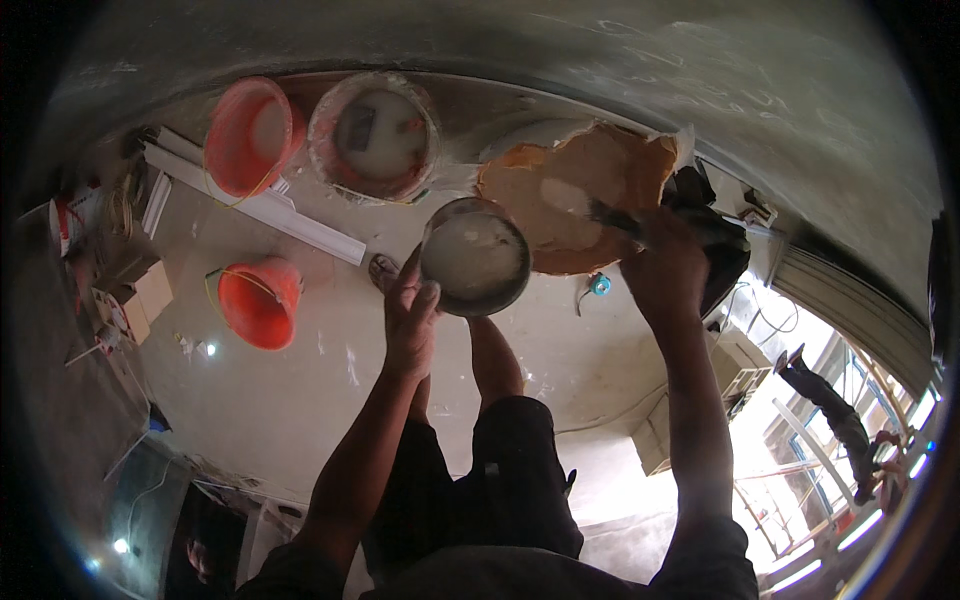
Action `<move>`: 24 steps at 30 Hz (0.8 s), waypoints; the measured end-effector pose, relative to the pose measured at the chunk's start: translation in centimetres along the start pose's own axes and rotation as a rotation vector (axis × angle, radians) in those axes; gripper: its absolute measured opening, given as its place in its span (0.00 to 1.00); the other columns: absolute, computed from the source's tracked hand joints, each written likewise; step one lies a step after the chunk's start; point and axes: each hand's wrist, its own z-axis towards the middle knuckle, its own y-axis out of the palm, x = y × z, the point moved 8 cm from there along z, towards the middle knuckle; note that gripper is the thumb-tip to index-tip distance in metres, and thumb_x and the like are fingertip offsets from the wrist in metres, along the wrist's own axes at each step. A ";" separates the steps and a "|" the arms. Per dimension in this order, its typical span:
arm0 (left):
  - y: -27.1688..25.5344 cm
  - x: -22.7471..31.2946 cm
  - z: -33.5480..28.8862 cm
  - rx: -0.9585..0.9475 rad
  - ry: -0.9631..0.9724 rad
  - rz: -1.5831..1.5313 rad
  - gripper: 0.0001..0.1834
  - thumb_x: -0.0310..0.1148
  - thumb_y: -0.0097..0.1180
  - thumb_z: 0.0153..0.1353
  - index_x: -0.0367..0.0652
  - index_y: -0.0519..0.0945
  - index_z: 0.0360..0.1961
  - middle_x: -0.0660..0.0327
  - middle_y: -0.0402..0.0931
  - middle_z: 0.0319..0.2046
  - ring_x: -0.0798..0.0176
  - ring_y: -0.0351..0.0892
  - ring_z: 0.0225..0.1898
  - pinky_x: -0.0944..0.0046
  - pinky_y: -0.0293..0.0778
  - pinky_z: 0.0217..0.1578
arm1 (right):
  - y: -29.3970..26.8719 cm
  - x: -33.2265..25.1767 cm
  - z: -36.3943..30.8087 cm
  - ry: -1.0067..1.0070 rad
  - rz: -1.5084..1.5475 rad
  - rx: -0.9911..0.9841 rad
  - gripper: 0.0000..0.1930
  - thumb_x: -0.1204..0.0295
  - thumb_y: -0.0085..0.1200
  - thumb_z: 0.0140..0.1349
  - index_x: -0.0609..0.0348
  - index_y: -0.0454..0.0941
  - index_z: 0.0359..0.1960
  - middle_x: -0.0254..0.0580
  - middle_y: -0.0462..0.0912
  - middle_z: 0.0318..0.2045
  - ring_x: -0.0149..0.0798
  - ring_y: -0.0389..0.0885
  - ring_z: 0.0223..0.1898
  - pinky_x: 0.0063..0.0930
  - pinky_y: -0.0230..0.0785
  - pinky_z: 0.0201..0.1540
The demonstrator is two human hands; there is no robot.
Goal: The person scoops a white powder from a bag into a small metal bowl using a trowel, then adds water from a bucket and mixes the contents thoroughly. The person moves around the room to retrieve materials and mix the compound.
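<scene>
A round dark bowl (475, 257) with pale grey wet-looking material in it is held up in front of me. My left hand (408, 318) grips its left side, thumb along the outside and the other fingers partly hidden beneath. To the right, my right hand (668, 262) is closed round a dark tool (612, 215), whose exact kind I cannot make out. This tool reaches over an open, torn-edged paper sack (527, 160) of brownish powder. A pale patch (566, 197) shows by the tool's end, either on the tool or in the powder.
Two orange buckets (243, 150) (262, 305) stand on the left, near white trim strips (300, 228). A larger tub (428, 150) of milky liquid is by the wall. A small turquoise roll (600, 284) lies below the sack. Cardboard boxes (140, 295) line the left; another person (845, 425) is far right.
</scene>
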 end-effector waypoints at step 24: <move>-3.5 -0.6 -1.0 0.037 0.014 -0.138 0.33 0.42 0.58 0.68 0.35 0.64 0.68 0.55 0.69 0.62 0.62 0.69 0.63 0.59 0.68 0.62 | 15.9 0.7 6.1 -0.230 0.245 -0.504 0.19 0.56 0.52 0.68 0.54 0.84 0.50 0.48 0.84 0.49 0.48 0.81 0.53 0.40 0.68 0.61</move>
